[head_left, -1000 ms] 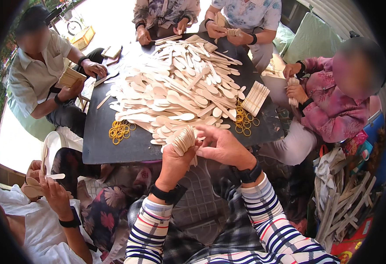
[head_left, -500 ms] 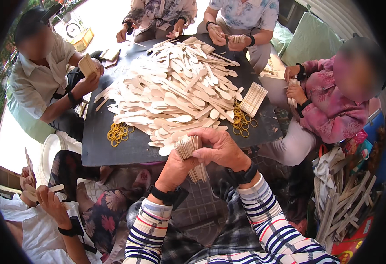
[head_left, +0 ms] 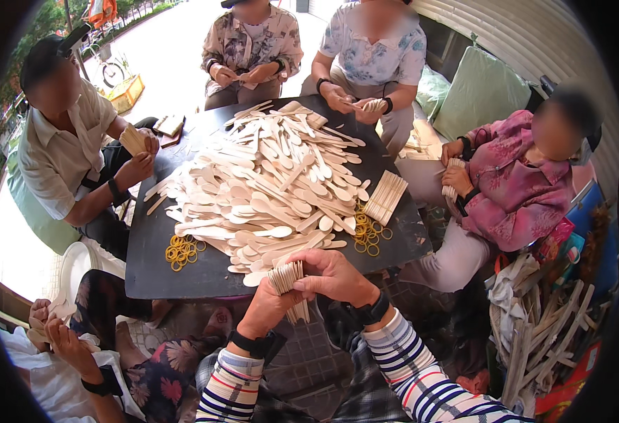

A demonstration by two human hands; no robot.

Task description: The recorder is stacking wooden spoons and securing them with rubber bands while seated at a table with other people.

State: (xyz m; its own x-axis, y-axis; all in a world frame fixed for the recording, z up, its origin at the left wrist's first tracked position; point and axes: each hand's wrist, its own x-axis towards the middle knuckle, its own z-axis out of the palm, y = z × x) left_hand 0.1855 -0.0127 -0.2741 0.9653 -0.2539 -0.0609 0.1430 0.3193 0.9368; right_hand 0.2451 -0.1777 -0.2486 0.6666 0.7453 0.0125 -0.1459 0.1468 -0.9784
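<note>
A stack of flat wooden spoons (head_left: 285, 277) stands on edge between my hands, just off the table's near edge. My left hand (head_left: 261, 309) is wrapped round it from the left and below. From the right, my right hand (head_left: 336, 277) closes on the same stack, its thumb pressed against the near side. The lower ends of the spoons stick out beneath my fingers. Just beyond lies a large loose heap of wooden spoons (head_left: 267, 190) on the dark table (head_left: 156, 247).
Yellow rubber bands lie in a left pile (head_left: 182, 252) and a right pile (head_left: 371, 233). Near the right pile is a banded spoon bundle (head_left: 385, 197). Several co-workers sit around the table handling spoons. Scrap wood strips (head_left: 542, 331) fill a container at right.
The view has tilted up, so table and hands appear lower. Both my hands still hold the stack. At lower left, a co-worker's hands have drawn together around their spoons.
</note>
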